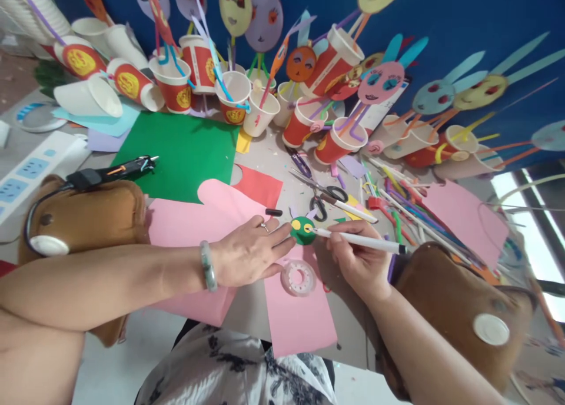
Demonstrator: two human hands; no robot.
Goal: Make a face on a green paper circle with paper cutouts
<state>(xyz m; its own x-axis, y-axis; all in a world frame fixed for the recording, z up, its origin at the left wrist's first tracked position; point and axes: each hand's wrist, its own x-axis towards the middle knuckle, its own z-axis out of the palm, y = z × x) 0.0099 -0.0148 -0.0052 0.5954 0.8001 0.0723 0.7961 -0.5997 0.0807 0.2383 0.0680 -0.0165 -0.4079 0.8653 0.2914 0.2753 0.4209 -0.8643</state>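
A small green paper face [302, 231] with yellow round eyes and pale ears lies in front of me. My left hand [251, 251] lies flat with fingers spread, its fingertips at the face's left edge. My right hand [359, 258] grips a white marker [366, 240], whose tip touches the right yellow eye. A black pen cap [273, 212] lies just above my left fingers. Below the face, a roll of clear tape [298, 278] rests on pink paper [300, 328].
Scissors [324, 193] and another marker [353, 209] lie beyond the face. Green paper [185, 152] and red paper [258, 186] are at the back left. Cups [260, 112] with paper faces line the back; pipe cleaners [406, 199] lie at right. Brown bags [463, 316] flank both arms.
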